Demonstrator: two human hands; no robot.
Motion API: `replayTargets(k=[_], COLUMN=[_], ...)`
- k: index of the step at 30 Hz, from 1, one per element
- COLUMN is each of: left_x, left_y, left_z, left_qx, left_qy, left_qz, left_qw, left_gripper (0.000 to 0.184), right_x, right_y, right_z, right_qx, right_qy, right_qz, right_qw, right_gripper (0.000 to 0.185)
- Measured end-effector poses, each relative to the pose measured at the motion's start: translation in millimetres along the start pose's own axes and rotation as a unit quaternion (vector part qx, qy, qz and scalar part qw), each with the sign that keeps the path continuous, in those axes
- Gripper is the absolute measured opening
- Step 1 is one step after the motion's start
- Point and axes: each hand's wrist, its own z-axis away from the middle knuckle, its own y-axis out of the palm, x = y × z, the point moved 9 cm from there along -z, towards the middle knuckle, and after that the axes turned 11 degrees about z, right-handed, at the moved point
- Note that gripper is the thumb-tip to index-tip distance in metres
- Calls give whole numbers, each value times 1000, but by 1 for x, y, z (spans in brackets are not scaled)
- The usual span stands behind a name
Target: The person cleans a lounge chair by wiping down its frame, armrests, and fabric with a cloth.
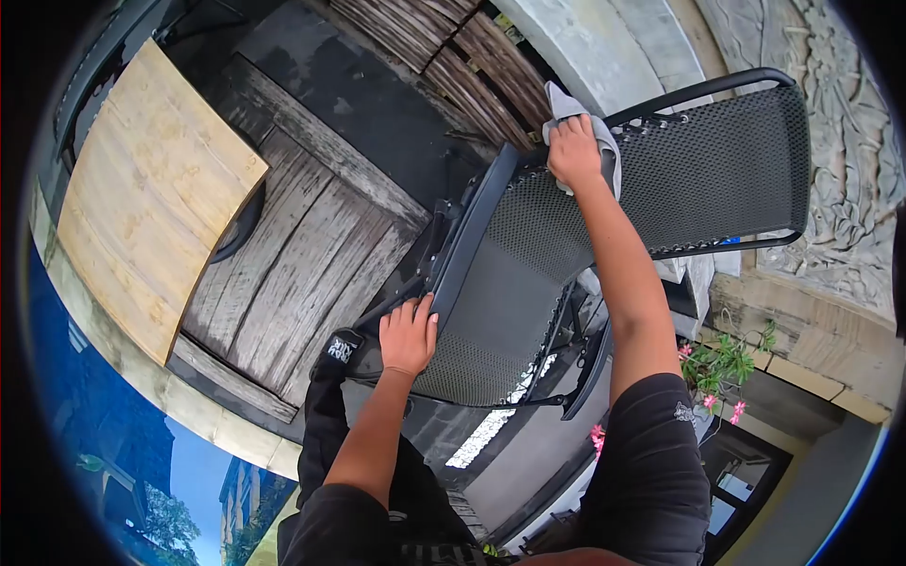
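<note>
A black mesh lounge chair (717, 165) with a dark tubular frame stretches from the centre to the upper right. My right hand (574, 151) is closed on a light grey cloth (609, 156), pressed against the chair's frame where the backrest meets the seat. Part of the cloth hangs over the mesh below the hand. My left hand (408, 335) rests on the chair's flat dark armrest (472, 231) near its lower end, fingers laid on it and holding no separate thing.
A weathered wooden table (302, 255) and a pale wooden board (151, 208) lie to the left. Blue water (123, 415) borders the stone edge at lower left. Carved stone (849, 189) and pink-flowered plants (722, 368) are at the right.
</note>
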Motion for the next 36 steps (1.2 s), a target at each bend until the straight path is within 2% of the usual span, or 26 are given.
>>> replayTargets(k=[2,3,7,8,11,14,18,20,22,24,26,29,32,36], left_x=[0,1,2,2,1,2,0,0,0,-1,-1,-1,0,-2], left_y=[0,1,1,1,1,1,0,0,-1,0,0,1,2,3], left_z=[-1,-1,-1,-1,-1,-1,0,0,0,0,1,0,1,0], left_qx=[-1,10,5,2,-1,2,2,4,7,3,10,7,10,11], left_qy=[0,-8,-5,-5,-3,-8,-14,-16,-23,-19,-23,-21,-21,-11], left_qz=[0,-3,-2,-3,-3,0,3,-1,-4,-2,-4,3,-3,2], left_qw=[1000,1000,1000,1000,1000,1000,1000,1000,1000,1000,1000,1000,1000,1000], left_gripper=[39,39,40,40,40,40,39,38,38,39,39,40,41,40], right_x=[47,63,72,59,1,-81,-206,-257,-309,-344,-348,-344,-329,-297], right_y=[28,43,52,40,-12,-75,-139,-170,-187,-204,-210,-197,-200,-181], right_z=[-3,-4,-3,-2,16,34,46,54,59,65,61,57,48,26], right_qx=[42,102,95,49,-110,-155,-122,-176,-120,-147,-209,-180,-189,-86], right_qy=[-57,-71,-79,-73,-63,-60,-31,0,101,160,99,144,106,9], right_qz=[-10,-9,51,53,86,113,151,183,147,39,81,148,183,207], right_qw=[997,992,991,995,988,980,981,967,977,975,969,962,959,975], right_gripper=[36,38,35,35,32,35,46,46,56,61,58,42,38,39])
